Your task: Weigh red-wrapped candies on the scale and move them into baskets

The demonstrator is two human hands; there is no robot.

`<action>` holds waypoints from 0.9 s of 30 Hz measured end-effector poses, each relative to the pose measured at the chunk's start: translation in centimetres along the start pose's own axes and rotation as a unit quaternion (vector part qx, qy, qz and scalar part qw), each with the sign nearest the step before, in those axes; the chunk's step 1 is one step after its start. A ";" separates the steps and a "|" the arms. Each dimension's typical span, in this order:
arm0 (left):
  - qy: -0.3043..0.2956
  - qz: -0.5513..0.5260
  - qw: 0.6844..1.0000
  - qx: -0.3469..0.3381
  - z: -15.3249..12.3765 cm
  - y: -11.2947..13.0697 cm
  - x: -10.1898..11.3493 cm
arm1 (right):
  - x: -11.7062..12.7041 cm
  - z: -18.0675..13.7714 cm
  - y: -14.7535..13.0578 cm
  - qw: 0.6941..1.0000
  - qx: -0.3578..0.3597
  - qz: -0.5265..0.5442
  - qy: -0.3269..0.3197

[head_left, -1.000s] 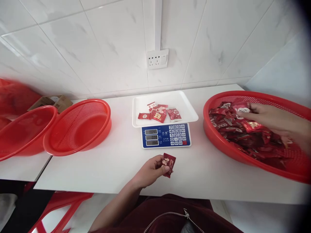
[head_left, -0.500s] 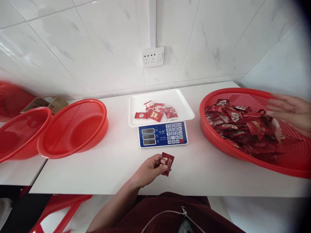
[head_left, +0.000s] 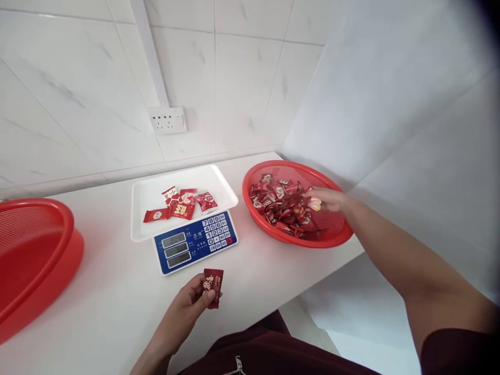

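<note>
My left hand (head_left: 191,304) is closed on a small dark red candy packet (head_left: 213,288) with pale lettering, above the table in front of the scale. My right hand (head_left: 328,199) reaches into the red basket (head_left: 255,219) on the right. Its fingers stretch over a heap of red candy packets (head_left: 279,200), with their tips partly lost among the wrappers. Between the hands stands a blue digital scale (head_left: 197,242). On its white tray (head_left: 146,195) lie several red packets (head_left: 182,205), grouped near the middle.
Another red basket (head_left: 70,255) stands at the left of the white table (head_left: 117,291). Behind the table rises a tiled wall (head_left: 246,94) with a power socket (head_left: 167,121). A pale side wall (head_left: 422,172) borders the right end.
My view has turned right, so the scale and baskets sit farther left in the picture. My right hand has moved deeper over the packets. The left hand still holds its packet.
</note>
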State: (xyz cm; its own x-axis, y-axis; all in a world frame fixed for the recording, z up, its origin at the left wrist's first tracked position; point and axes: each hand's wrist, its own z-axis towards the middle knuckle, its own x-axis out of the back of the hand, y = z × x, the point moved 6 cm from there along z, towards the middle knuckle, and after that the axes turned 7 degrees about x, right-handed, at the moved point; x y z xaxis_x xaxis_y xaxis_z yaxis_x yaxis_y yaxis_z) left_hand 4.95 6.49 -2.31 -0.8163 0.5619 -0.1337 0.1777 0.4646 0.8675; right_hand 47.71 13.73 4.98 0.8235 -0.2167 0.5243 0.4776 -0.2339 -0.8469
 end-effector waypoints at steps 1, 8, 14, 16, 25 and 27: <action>0.000 0.001 1.000 0.001 0.0 0.0 0.0 | -0.4 -0.2 -0.3 0.999 -0.009 0.027 -0.030; 0.017 -0.003 1.000 0.013 -0.3 0.3 0.2 | -2.1 -0.3 -2.3 0.987 -0.026 0.131 -0.092; 0.022 -0.005 1.000 0.010 -0.4 0.2 0.0 | -1.6 0.6 -2.1 0.993 -0.020 0.101 -0.064; 0.023 -0.002 1.000 0.010 -0.4 0.2 0.0 | -1.2 0.9 -1.8 0.996 -0.013 0.076 -0.046; 0.008 0.017 1.000 0.000 -0.2 -0.1 -0.1 | 0.8 0.7 -2.5 0.988 0.041 -0.144 -0.019; 0.008 0.016 1.000 0.001 -0.2 -0.1 -0.2 | 1.5 0.8 -2.3 0.976 0.050 -0.214 -0.014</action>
State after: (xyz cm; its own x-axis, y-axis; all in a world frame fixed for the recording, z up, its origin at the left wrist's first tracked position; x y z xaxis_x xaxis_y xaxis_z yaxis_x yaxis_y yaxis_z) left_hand 4.94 6.20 -2.29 -0.8190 0.5653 -0.0983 0.2051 0.4484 0.8700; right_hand 48.15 14.72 7.64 0.5497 -0.0934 0.8301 0.8055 -0.2042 -0.5564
